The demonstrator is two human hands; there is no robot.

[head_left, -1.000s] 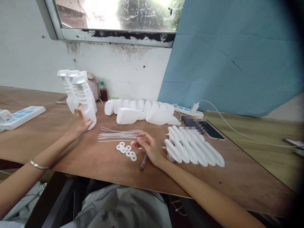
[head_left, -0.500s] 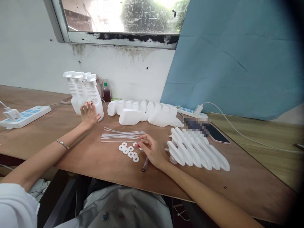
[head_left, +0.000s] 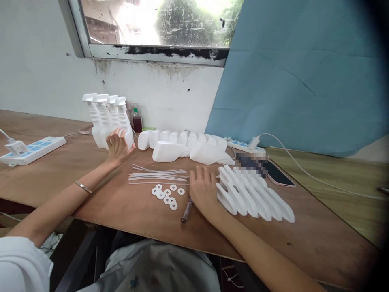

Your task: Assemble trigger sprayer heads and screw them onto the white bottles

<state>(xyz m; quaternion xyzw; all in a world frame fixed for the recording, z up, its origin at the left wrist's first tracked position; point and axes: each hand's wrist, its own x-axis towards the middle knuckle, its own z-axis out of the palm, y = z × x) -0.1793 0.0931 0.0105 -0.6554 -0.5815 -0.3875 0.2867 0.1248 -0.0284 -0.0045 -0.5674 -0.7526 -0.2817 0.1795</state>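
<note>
At the left, several white spray bottles (head_left: pixel 96 123) stand upright in a group. Just in front of them is my left hand (head_left: pixel 118 147), its fingers apart and holding nothing; whether it touches a bottle I cannot tell. My right hand (head_left: pixel 204 190) is over the table with its fingers spread, between the thin white tubes (head_left: pixel 158 176) and a row of white curved spray heads (head_left: pixel 252 194). Several flat white washers (head_left: pixel 167 192) lie to its left. Beside the wrist rests what looks like a screwdriver (head_left: pixel 186 212) with a see-through handle, partly hidden by the hand.
White bottles (head_left: pixel 167 151) lie on their sides along the back. Power strips sit at the left (head_left: pixel 45 147) and at the back right (head_left: pixel 243 144). A phone (head_left: pixel 279 174) lies near the right edge. A small green-capped bottle (head_left: pixel 137 121) stands by the wall.
My right hand has moved right, off the washers, and its fingers have spread. My left hand has shifted slightly right, and the front standing bottle now lines up with the others.
</note>
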